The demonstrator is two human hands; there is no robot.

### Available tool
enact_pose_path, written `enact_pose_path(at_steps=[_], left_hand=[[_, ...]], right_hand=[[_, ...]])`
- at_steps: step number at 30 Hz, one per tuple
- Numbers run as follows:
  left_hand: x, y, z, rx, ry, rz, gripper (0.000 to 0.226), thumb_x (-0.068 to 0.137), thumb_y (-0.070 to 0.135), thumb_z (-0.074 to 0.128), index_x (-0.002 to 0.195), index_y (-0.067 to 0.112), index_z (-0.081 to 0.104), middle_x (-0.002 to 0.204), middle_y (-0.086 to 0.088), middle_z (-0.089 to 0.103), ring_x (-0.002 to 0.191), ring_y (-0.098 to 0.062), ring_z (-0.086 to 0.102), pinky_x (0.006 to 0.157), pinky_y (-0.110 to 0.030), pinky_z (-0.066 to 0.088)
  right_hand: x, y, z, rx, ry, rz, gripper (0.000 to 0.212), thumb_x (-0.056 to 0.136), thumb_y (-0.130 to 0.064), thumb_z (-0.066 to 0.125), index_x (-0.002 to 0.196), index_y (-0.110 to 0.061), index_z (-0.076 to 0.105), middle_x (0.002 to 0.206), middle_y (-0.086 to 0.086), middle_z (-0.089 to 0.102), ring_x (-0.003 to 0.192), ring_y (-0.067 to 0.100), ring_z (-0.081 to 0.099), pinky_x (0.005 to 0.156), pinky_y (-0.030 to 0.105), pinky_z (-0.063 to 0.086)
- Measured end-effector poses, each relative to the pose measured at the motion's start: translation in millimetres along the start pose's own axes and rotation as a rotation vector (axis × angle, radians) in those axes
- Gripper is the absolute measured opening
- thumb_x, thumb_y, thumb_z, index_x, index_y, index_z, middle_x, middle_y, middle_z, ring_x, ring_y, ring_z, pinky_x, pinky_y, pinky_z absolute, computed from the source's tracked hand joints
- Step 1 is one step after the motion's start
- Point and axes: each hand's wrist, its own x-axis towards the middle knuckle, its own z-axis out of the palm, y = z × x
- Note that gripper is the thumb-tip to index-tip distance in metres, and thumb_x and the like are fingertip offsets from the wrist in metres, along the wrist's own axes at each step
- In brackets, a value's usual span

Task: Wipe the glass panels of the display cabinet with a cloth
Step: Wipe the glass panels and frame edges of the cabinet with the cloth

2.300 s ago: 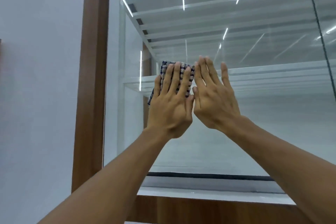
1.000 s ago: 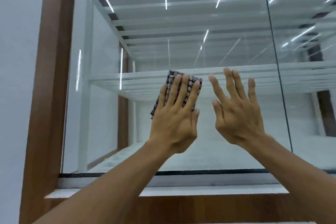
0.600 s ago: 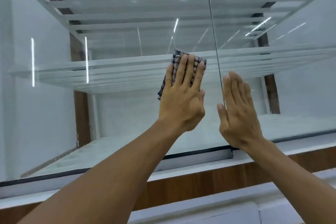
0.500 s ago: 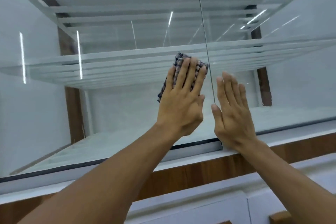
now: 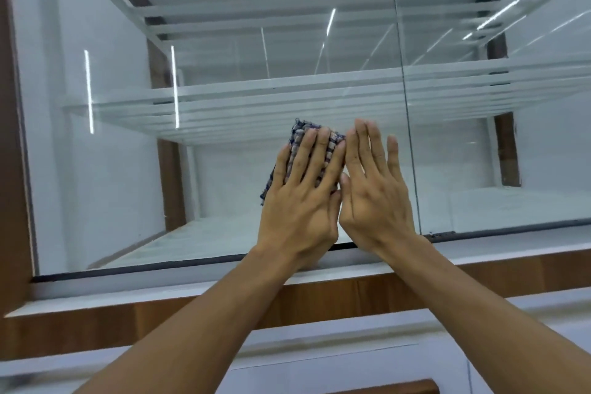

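The left hand (image 5: 299,201) is pressing the folded checked cloth (image 5: 298,135) flat against the left glass panel (image 5: 208,176), low near its right edge, fingers (image 5: 309,152) straight over it. The right hand (image 5: 375,195) is resting just beside it on the glass, fingers released, holding nothing. Wiping is under way; the next stroke probably calls for steady pressure across the rest of the panel.

Bright strip-light reflections (image 5: 88,91) above white cupboard fronts (image 5: 319,361).

folded checked cloth (image 5: 295,150) lies flat against the cabinet's glass panel (image 5: 224,169).
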Motion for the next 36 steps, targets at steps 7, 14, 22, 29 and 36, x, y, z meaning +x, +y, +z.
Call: enact_pose_path(at_steps=[7,14,22,29,36], left_hand=[[-31,-69,-24,0.048,-0.031,-0.084,0.065,0.107,0.036,0.031,0.166,0.017,0.011,0.174,-0.011,-0.001,0.161,-0.026,-0.004,0.13,-0.05,0.003],[-60,-137,-49,0.069,-0.019,-0.173,0.064,0.107,0.038,0.027,0.166,0.018,0.012,0.174,-0.01,0.0,0.161,-0.024,-0.005,0.13,-0.05,0.003],[-120,-244,-86,0.099,0.016,-0.375,0.066,0.107,0.042,0.022,0.166,0.019,0.002,0.174,-0.007,-0.008,0.16,-0.022,-0.009,0.13,-0.047,-0.004],[-127,-200,-78,0.042,-0.091,-0.207,0.067,0.107,0.04,0.025,0.165,0.019,0.0,0.173,-0.01,-0.01,0.16,-0.026,-0.011,0.129,-0.053,-0.002],[-70,-127,-48,0.072,-0.095,-0.049,0.064,0.108,0.04,0.026,0.166,0.017,0.01,0.173,-0.014,-0.001,0.16,-0.028,-0.004,0.13,-0.052,0.0]], right_hand=[[17,-51,23,-0.028,-0.05,-0.047,0.066,0.102,-0.027,0.029,0.16,0.001,0.014,0.169,0.021,0.007,0.158,0.034,0.005,0.124,0.064,0.007],[44,-128,50,-0.035,-0.084,-0.148,0.067,0.102,-0.031,0.027,0.16,0.0,0.013,0.169,0.02,0.005,0.158,0.032,0.002,0.124,0.065,0.006],[57,-204,79,0.012,-0.045,-0.155,0.069,0.099,-0.029,0.035,0.161,-0.006,0.018,0.17,0.018,0.004,0.158,0.03,-0.001,0.123,0.067,0.001],[49,-195,75,0.049,-0.048,-0.176,0.067,0.1,-0.029,0.037,0.162,-0.011,0.018,0.17,0.018,0.006,0.158,0.031,0.003,0.125,0.063,0.0],[29,-112,45,-0.005,-0.013,0.002,0.064,0.103,-0.031,0.033,0.163,-0.017,0.018,0.17,0.019,0.007,0.158,0.035,0.005,0.124,0.064,0.002]])
